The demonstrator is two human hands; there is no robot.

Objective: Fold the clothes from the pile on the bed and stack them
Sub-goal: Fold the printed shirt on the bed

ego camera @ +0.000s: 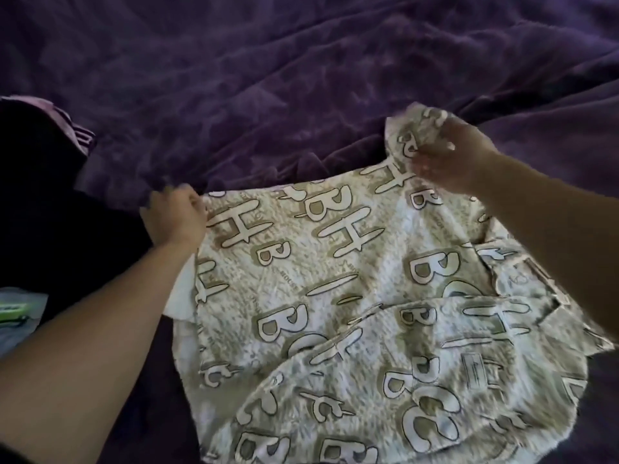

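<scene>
A cream and tan garment (pixel 335 296) printed with large outlined letters lies spread over the purple bed in the lower middle and right. My left hand (pixel 176 217) grips its far left corner against the bed. My right hand (pixel 449 155) pinches the far right corner and holds it lifted a little off the blanket. The near part of the garment is doubled over itself in a rounded fold.
A rumpled purple blanket (pixel 301 78) covers the whole bed behind the garment. A dark black cloth (pixel 43 202) lies at the left, with a striped purple piece (pixel 72 123) beside it. A green and white item (pixel 16 311) sits at the left edge.
</scene>
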